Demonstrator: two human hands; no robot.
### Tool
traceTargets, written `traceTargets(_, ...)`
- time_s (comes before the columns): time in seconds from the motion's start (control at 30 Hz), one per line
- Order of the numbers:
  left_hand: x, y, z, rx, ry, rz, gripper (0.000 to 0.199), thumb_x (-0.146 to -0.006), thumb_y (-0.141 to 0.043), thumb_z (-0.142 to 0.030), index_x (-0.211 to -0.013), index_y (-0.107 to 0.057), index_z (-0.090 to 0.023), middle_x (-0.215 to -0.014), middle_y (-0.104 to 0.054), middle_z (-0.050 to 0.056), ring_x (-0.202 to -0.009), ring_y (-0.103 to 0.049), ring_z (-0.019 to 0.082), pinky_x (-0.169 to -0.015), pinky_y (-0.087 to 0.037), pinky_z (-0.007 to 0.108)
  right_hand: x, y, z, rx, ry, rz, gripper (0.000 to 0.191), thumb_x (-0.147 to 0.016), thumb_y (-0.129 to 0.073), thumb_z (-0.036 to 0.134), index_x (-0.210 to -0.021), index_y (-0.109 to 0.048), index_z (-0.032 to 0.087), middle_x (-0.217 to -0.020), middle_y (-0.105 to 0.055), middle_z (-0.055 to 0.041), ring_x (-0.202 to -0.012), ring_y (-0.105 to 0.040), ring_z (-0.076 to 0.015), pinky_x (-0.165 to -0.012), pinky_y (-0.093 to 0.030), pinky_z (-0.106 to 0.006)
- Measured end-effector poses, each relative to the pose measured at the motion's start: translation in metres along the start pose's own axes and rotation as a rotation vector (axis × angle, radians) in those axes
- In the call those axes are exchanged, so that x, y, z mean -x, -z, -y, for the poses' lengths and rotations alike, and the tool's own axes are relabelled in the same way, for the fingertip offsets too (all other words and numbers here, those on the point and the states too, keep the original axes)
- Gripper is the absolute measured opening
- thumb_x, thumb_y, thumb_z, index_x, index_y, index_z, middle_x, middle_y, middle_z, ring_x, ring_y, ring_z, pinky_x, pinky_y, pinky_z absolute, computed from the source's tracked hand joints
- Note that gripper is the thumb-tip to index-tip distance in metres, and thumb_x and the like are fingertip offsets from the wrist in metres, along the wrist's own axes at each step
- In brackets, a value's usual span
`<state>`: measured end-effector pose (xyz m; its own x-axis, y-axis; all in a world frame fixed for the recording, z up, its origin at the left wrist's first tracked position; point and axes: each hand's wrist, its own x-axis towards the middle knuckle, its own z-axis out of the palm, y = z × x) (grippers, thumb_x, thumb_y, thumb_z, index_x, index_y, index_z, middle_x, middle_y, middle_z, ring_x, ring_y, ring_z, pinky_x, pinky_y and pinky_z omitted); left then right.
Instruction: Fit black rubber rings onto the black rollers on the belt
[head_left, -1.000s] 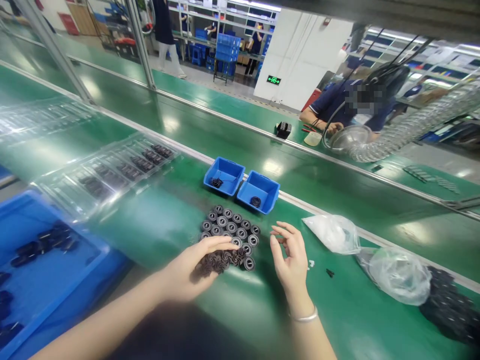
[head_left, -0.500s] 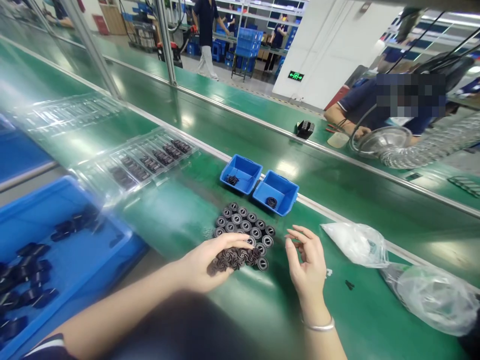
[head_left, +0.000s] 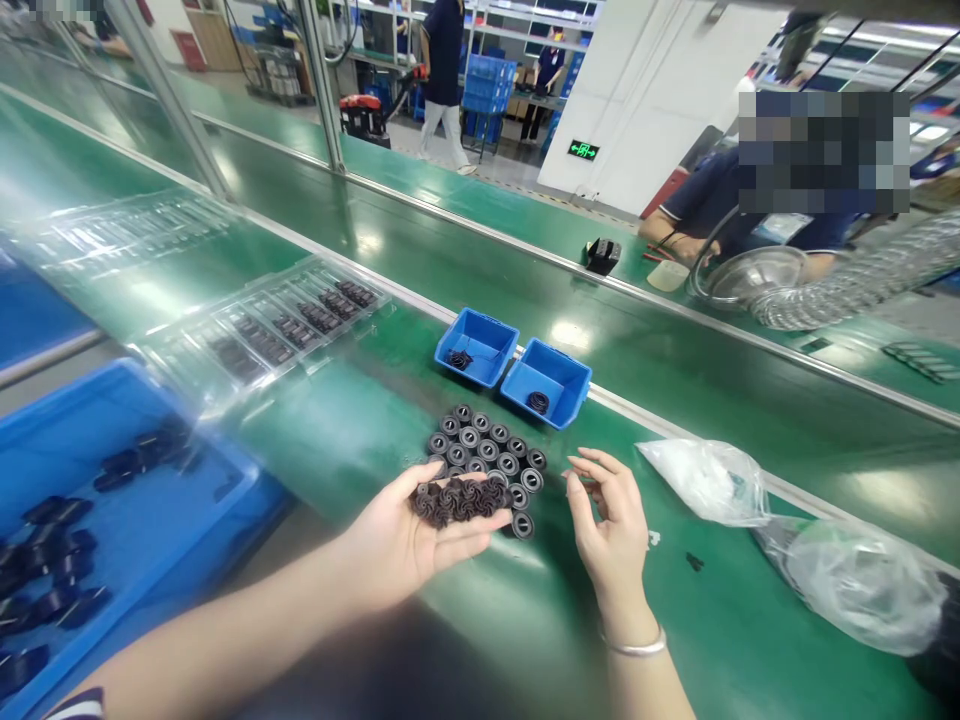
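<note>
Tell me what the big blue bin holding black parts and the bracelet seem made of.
Big blue bin: likely moulded plastic, smooth and semi-gloss, given its even colour and soft sheen. Bracelet: probably polished metal, being silvery with bright highlights.

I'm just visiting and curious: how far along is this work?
Seemingly done: several slots of the clear tray hold dark parts. In hand: the left hand holds small swirled parts; the right hand hovers nearby. Possibly left: the round parts standing in rows and the black pieces in the large blue bin. I can't tell the total.
</note>
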<state>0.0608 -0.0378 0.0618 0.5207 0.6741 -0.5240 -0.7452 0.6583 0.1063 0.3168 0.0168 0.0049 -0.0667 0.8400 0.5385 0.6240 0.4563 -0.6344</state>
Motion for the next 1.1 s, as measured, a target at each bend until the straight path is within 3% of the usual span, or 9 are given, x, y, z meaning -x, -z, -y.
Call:
traceTargets(0.37,-0.001,-0.001,0.002,0.018,0.008,0.034,0.056,-0.094,-0.051,-0.04,-0.139,-0.047,-0.006,-0.143,-0.051,0.019,-0.127,-0.053,0.037,-0.093,-0.055,0.04,0.0,0.0,0.001,-0.021,-0.024,0.011,0.017,-0.091,-0.058,0.023,-0.107,-0.065,0.021,-0.114,-0.059,-0.012,-0.101,-0.061,-0.0248,-0.074,-0.057,-0.04)
traceTargets(0.6,0.001,0.004,0.0,-0.059,0.111,0.026,0.072,-0.095,-0.042,-0.052,-0.137,-0.044,0.007,-0.131,-0.058,0.029,-0.114,-0.065,0.032,-0.088,-0.056,0.034,0.0,0.0,0.003,-0.014,-0.026,0.016,0.017,-0.091,-0.058,0.023,-0.106,-0.066,0.021,-0.114,-0.06,-0.0119,-0.1,-0.062,-0.0249,-0.073,-0.058,-0.04)
traceTargets(1.0,0.002,0.004,0.002,-0.091,0.086,-0.014,0.07,-0.094,-0.047,-0.049,-0.142,-0.041,0.0,-0.132,-0.058,0.028,-0.12,-0.06,0.034,-0.092,-0.054,0.035,0.001,0.0,0.007,-0.034,-0.018,0.007,0.016,-0.09,-0.059,0.021,-0.105,-0.066,0.021,-0.113,-0.06,-0.0117,-0.1,-0.062,-0.0246,-0.073,-0.056,-0.039)
traceTargets(1.1,0.003,0.004,0.002,-0.109,0.074,-0.004,0.066,-0.093,-0.049,-0.047,-0.143,-0.041,-0.003,-0.132,-0.059,0.027,-0.121,-0.06,0.033,-0.094,-0.052,0.036,0.001,0.001,0.015,-0.159,-0.105,0.017,0.015,-0.091,-0.059,0.026,-0.103,-0.067,0.021,-0.11,-0.061,-0.0112,-0.088,-0.064,-0.022,-0.07,-0.056,-0.038)
